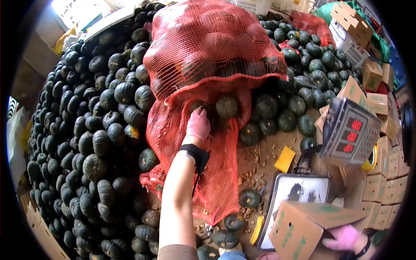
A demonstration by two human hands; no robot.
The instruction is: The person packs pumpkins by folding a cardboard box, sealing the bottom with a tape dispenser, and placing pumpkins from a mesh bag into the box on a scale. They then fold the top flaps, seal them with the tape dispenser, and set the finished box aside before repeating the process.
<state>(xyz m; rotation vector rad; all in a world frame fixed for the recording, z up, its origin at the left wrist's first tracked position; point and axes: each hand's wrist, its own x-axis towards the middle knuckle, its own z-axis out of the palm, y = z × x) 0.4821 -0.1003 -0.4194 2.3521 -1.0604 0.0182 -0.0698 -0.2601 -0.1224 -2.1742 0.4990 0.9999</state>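
Observation:
My left hand, in a pink glove, reaches into the mouth of a large red mesh sack full of dark green pumpkins. Its fingers are closed over a pumpkin that is partly hidden by the hand. Beside it in the opening sits another pumpkin. At the lower right my right hand, also gloved in pink, grips a cardboard box at its open side. The box is tilted over the near end of a platform scale; its inside is mostly hidden.
A big heap of pumpkins fills the left, with more behind at the right. The scale's red-lit display stands on a post. Stacked cartons line the right edge. Loose pumpkins and a yellow foam net lie on the floor.

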